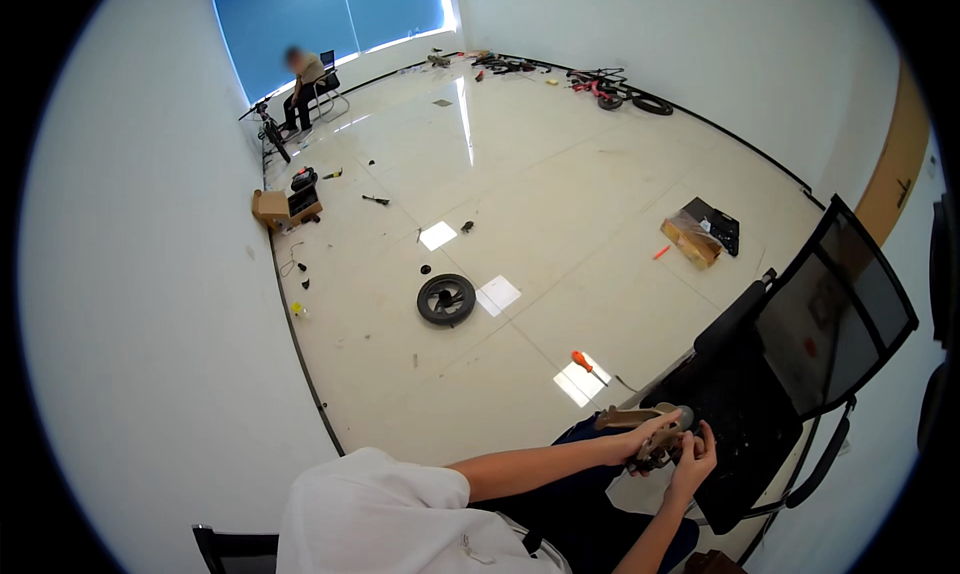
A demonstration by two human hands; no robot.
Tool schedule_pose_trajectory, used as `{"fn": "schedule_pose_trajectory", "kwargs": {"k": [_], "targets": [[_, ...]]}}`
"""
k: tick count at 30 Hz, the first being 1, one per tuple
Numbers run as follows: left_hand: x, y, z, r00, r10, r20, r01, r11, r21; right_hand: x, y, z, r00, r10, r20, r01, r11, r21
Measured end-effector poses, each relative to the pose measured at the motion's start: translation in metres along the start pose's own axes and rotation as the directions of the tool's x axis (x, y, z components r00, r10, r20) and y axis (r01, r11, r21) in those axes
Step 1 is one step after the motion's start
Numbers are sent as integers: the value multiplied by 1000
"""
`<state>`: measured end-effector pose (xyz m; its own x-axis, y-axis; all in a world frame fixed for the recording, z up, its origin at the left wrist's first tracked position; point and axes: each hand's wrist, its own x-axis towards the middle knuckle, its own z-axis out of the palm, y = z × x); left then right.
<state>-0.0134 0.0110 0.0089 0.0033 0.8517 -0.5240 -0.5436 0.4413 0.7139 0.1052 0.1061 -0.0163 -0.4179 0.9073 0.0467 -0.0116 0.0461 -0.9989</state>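
At the lower right, my left hand (652, 439) is closed around a tan part (625, 417) with a curved arm and a rounded grey end. It looks mechanical, but its exact kind does not show. My right hand (693, 461) is beside it, thumb and fingers bent together at the rounded end; whatever they pinch is too small to make out. Both hands are over my lap, by the near edge of a black chair seat (725, 424) with small bits scattered on it. An orange-handled screwdriver (583, 362) lies on the floor just beyond.
A black spoked wheel (446, 300) lies mid-floor. Left of it, an open cardboard box (270, 209) stands by the wall; a carton (692, 239) and black tool case (722, 224) are to the right. Bike parts (600, 86) line the far wall. A person (308, 72) sits near the window.
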Motion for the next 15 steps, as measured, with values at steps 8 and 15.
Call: {"fn": "schedule_pose_trajectory", "kwargs": {"k": [8,15], "targets": [[16,-5,-9,1000,13,9,-12,997,-80,5,-7,11,995,94,-18,-94,995,30],[10,-62,-11,1000,-1,-27,-2,994,-110,-45,16,16,947,262,-185,-261,965,28]]}}
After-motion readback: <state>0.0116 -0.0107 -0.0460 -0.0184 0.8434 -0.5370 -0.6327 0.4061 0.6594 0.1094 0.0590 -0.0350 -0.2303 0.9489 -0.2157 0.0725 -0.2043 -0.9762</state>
